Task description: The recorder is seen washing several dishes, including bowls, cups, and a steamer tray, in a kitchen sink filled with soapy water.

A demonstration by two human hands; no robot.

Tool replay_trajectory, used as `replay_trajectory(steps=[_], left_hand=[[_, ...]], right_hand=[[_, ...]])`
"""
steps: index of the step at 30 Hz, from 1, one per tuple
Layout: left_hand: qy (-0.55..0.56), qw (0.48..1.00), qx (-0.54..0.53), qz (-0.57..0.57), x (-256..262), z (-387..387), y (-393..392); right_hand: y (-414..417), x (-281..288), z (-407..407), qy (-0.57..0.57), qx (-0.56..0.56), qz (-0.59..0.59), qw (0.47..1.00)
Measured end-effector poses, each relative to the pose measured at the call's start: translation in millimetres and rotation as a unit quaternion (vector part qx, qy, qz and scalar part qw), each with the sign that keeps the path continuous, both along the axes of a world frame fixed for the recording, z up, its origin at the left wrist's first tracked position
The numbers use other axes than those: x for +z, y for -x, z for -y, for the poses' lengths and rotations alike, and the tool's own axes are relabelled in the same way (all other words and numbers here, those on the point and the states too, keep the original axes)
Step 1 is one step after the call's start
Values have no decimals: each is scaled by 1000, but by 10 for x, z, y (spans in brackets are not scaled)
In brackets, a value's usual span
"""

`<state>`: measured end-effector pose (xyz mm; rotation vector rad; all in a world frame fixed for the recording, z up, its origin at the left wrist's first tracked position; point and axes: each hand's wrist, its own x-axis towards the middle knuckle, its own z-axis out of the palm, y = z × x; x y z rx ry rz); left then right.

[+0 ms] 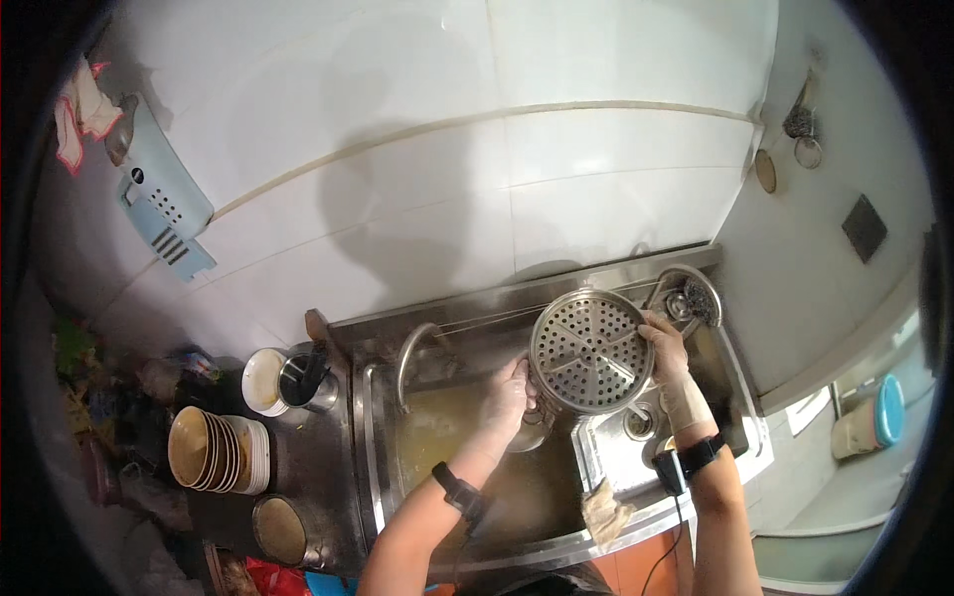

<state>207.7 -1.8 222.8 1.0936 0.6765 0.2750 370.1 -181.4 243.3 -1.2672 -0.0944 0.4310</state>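
Observation:
A round stainless-steel steamer tray (594, 350), its base full of small holes, is tilted up above the double sink (364, 447). My left hand (508, 398), in a thin translucent glove, grips its lower left rim. On the opposite rim, my gloved right hand (668, 350) has its thumb over the edge and its fingers hidden behind. Cloudy water (440, 428) fills the left basin. Partly behind my left hand is a shiny round metal thing (531, 439), perhaps a lid. The right basin shows a drain (639, 422), and a beige cloth (605, 514) hangs over the front of the divider.
Curved taps stand at the left (406, 365) and right (717, 287), the right one beside a steel-wool scourer (699, 299). Stacked bowls (190, 451), a metal pot (322, 395) and another round vessel (280, 530) crowd the left counter. Tiled wall (417, 223) rises behind.

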Motion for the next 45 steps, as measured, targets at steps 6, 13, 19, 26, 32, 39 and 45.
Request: replay_trajectory(steps=[6, 13, 19, 26, 32, 39, 45], left_hand=[[23, 998, -17, -51, 67, -74, -100], [-78, 997, -3, -27, -86, -242, 205], [47, 995, 54, -71, -884, -660, 2258], [255, 901, 349, -18, -1245, -843, 4544], [279, 833, 478, 18, -1471, -745, 5181], [211, 791, 574, -26, -1528, -888, 5649], [44, 757, 637, -141, -1255, -891, 5599]], right_hand=[[-36, 7, -23, 29, -17, -52, 998], [-21, 51, 61, 121, -54, 110, 985], [606, 320, 397, 112, -62, 233, 964], [1510, 223, 296, 15, 65, 146, 987], [2302, 156, -590, 53, 259, 133, 955], [3113, -465, -1098, 68, 605, 143, 780], [3672, -399, -1496, 176, 711, 207, 648]])
